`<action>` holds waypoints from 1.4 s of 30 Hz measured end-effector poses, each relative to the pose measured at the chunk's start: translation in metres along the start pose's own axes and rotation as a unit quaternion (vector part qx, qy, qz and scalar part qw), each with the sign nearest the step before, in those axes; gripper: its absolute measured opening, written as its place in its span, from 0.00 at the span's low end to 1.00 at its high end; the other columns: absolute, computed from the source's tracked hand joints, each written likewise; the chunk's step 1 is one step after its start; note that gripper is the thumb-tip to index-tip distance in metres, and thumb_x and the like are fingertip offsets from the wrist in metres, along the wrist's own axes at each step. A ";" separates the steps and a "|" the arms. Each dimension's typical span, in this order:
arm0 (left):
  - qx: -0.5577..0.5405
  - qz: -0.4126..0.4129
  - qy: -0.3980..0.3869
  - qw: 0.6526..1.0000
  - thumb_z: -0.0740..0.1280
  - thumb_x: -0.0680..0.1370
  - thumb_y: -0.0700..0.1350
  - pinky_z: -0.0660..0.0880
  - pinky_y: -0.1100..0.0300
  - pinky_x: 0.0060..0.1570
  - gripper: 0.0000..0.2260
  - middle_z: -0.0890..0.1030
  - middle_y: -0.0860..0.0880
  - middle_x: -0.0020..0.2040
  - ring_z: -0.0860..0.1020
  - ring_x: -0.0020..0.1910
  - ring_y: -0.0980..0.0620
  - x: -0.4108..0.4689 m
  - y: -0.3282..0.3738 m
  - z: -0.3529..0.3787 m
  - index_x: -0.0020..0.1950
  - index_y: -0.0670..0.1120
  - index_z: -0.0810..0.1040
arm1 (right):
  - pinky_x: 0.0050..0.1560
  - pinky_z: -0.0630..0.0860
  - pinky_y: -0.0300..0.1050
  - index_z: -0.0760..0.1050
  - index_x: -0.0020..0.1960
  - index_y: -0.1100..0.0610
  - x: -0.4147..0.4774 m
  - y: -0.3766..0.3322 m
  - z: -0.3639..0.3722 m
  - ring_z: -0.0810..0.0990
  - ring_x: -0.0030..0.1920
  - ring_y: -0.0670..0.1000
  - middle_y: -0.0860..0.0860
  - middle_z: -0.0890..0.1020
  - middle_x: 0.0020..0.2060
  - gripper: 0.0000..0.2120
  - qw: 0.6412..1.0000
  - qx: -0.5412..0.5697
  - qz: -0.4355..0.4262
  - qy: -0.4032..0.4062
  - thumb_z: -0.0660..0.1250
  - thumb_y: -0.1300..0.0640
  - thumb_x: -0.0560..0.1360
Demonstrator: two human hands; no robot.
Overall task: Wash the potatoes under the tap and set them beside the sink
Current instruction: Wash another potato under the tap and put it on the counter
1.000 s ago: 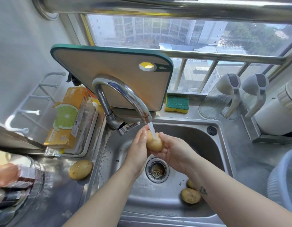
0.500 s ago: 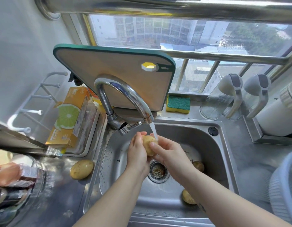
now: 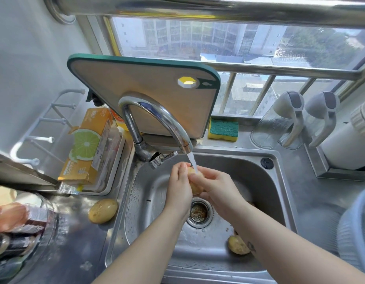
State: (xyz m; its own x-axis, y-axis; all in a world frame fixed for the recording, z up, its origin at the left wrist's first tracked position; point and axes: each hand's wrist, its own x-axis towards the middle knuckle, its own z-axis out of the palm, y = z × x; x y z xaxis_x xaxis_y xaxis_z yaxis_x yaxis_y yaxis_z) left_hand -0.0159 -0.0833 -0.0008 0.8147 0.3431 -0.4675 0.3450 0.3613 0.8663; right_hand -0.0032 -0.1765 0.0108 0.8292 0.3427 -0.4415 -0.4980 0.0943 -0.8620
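While water (image 3: 193, 162) from the tap (image 3: 157, 117) strikes it, potato (image 3: 195, 187) between left grip (image 3: 179, 189) and right grip (image 3: 218, 185), both curled round it.

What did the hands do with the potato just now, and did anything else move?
The right hand slid from under the potato to over its top, hiding more of it. The left hand kept hold of the other side under the running water. Nothing was let go. The second potato beside the sink and the third potato inside it stayed put.
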 end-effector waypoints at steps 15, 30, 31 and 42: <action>-0.034 -0.044 -0.025 0.998 0.54 0.83 0.49 0.77 0.45 0.53 0.11 0.80 0.43 0.48 0.80 0.44 0.47 0.006 0.013 -0.002 0.49 0.51 0.75 | 0.54 0.79 0.47 0.71 0.67 0.63 0.013 -0.011 -0.016 0.80 0.56 0.57 0.62 0.79 0.59 0.21 0.991 0.055 0.068 -0.097 0.66 0.65 0.75; -0.029 -0.017 -0.035 0.999 0.53 0.83 0.48 0.78 0.48 0.47 0.11 0.80 0.43 0.48 0.80 0.46 0.47 0.008 0.012 0.001 0.51 0.51 0.74 | 0.52 0.80 0.47 0.76 0.63 0.60 0.014 -0.010 -0.011 0.82 0.52 0.54 0.59 0.83 0.54 0.20 0.998 -0.032 0.009 -0.057 0.70 0.65 0.72; -0.021 -0.011 -0.038 0.999 0.52 0.83 0.48 0.78 0.51 0.45 0.11 0.80 0.43 0.49 0.80 0.46 0.48 0.008 0.010 0.002 0.52 0.50 0.74 | 0.50 0.80 0.47 0.79 0.61 0.58 0.014 -0.009 -0.010 0.83 0.50 0.53 0.58 0.84 0.52 0.16 0.999 -0.032 -0.003 -0.037 0.70 0.62 0.73; -0.154 -0.069 0.029 0.985 0.52 0.83 0.48 0.75 0.52 0.43 0.12 0.77 0.39 0.49 0.77 0.44 0.46 0.006 0.007 -0.006 0.48 0.47 0.74 | 0.50 0.81 0.43 0.82 0.49 0.53 -0.002 -0.007 0.007 0.83 0.48 0.50 0.55 0.85 0.45 0.13 0.999 -0.017 -0.027 -0.033 0.63 0.68 0.76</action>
State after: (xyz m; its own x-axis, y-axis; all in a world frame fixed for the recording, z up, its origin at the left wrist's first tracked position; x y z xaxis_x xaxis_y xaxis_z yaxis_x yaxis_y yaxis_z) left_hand -0.0120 -0.0737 0.0011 0.7388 0.3178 -0.5943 0.2858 0.6509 0.7033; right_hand -0.0033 -0.1713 0.0192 0.8355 0.3997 -0.3770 -0.4427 0.0834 -0.8928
